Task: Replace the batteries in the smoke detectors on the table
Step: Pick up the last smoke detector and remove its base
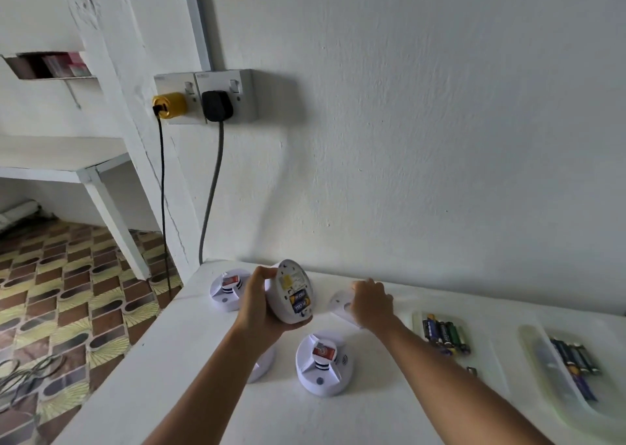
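Batteries lay in two shallow translucent plastic trays on the right part of the white table (189, 370). The nearer-to-centre tray (416, 322) held a row of cylindrical cells (445, 338), dark blue, black and green, side by side. The far right tray (528, 343) held another row of dark cells (576, 360), and one longer blue piece lay below them; I could not tell what it was.

The left hand (257, 305) gripped a round white plastic smoke detector (293, 292), tilted on its edge above the table, with the open back turned to the viewer. Two blue and yellow batteries (299, 302) sat in its compartment. The right hand (371, 304) rested with curled fingers on a flat white cover (340, 304) lying on the table near the wall; whether it really pinched it, I could not tell.

Two more white round detectors stood on the table: one (227, 292) behind the left hand, one (323, 363) between the forearms, each with a red label on top. Part of another white disc (262, 365) was hidden under the left forearm.

On the rough white wall a double socket (244, 95) carried a yellow plug (169, 105) and a black plug (217, 105), with cables hanging down.
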Demonstrator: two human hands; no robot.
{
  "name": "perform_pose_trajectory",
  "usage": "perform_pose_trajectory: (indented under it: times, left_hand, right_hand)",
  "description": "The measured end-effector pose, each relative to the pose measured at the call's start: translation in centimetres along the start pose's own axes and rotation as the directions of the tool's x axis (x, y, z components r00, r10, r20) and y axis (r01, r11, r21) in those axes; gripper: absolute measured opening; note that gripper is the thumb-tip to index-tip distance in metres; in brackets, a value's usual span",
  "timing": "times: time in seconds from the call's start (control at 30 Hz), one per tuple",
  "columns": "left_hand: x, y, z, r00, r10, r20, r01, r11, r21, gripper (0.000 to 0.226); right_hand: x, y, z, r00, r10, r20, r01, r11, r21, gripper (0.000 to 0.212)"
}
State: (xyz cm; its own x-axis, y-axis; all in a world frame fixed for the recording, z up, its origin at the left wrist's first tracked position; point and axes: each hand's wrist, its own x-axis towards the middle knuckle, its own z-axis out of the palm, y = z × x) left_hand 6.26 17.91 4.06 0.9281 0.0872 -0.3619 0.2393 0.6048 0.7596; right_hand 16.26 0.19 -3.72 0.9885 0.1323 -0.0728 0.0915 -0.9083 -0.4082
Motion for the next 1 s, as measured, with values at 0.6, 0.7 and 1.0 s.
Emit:
perform_pose_trajectory:
  times: [0.6,0.7,1.0]
  left_hand:
    - [-1.7,-15.6,21.9,0.950,-0.061,0.306,0.057,0.998,0.021,0.039]
    - [-2.4,-18.7,25.1,0.937,-0.073,0.340,0.076,0.997,0.005,0.045]
    - [-3.5,-22.5,29.4,0.949,-0.018,0.315,0.027,0.999,-0.024,0.065]
  right_hand:
    - [-12.9,18.4,-15.6,0.984,0.045,-0.170,0.085,0.726,0.682,0.008]
    - [-14.4,22.2,-16.9,0.985,0.090,-0.144,0.041,0.695,0.718,0.013]
    - [-16.1,26.3,-18.1,0.974,0.148,-0.171,0.042,0.625,0.780,0.011]
